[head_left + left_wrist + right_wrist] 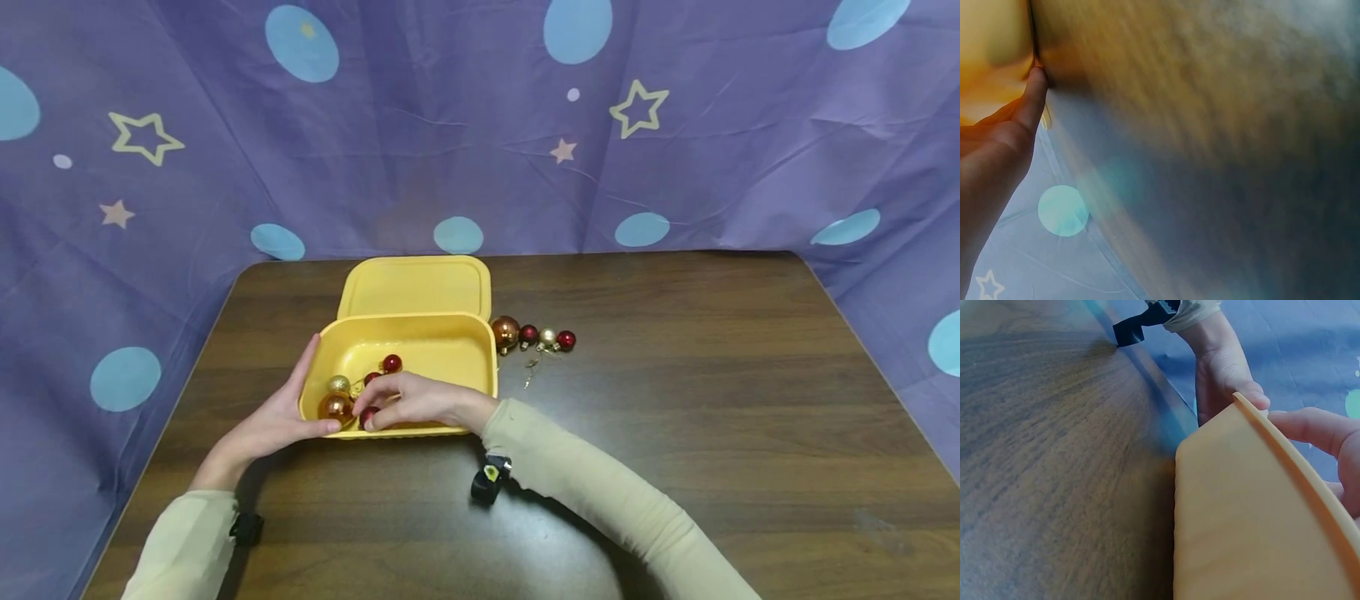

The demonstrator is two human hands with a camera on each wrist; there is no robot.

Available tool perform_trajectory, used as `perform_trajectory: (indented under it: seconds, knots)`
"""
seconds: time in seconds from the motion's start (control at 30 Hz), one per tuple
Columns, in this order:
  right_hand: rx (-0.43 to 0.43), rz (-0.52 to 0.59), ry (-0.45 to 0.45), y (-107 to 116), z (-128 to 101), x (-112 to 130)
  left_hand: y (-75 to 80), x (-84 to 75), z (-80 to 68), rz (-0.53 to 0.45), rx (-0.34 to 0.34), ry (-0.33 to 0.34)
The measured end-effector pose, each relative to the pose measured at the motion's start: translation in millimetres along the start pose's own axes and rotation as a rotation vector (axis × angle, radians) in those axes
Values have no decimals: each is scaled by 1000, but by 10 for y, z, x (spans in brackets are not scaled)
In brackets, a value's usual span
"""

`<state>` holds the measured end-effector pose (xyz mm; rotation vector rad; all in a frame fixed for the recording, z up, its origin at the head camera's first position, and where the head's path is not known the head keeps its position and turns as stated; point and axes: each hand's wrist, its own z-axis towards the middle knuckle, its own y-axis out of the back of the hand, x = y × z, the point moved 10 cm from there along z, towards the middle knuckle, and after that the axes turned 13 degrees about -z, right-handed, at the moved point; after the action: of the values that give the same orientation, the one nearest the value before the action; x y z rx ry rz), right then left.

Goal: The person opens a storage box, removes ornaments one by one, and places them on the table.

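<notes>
A yellow box (450,367) stands on the table with its opening upward. My left hand (273,417) grips its left end, thumb on the front rim and fingers along the side wall. Reaching over the front rim, my right hand (416,398) is down inside the box and pinches a dark red Christmas ball (367,417) between thumb and fingers. Right beside those fingertips lies a large copper ball (336,407), with a small gold ball (339,383) behind it. A shiny red ball (392,363) and another partly hidden red ball (372,378) sit farther back.
The yellow lid (414,285) lies flat behind the box. To the box's right is a row of Christmas balls: a big copper one (506,332), a dark red one (528,335), a pale gold one (547,337) and a red one (566,340). A purple curtain (480,133) hangs behind the table.
</notes>
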<state>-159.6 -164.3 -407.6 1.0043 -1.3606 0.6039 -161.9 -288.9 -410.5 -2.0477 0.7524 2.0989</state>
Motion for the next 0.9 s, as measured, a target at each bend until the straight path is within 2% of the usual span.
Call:
perform_trajectory:
  seconds: [0.27, 0.8, 0.9]
  knots:
    - [-97, -19, -23, 151, -21, -3, 6, -14, -15, 0, -9, -21]
    - [-140, -194, 75, 402, -310, 93, -19, -18, -1, -33, 1, -16]
    - [-149, -192, 93, 461, -369, 125, -23, -20, 1, -40, 1, -16]
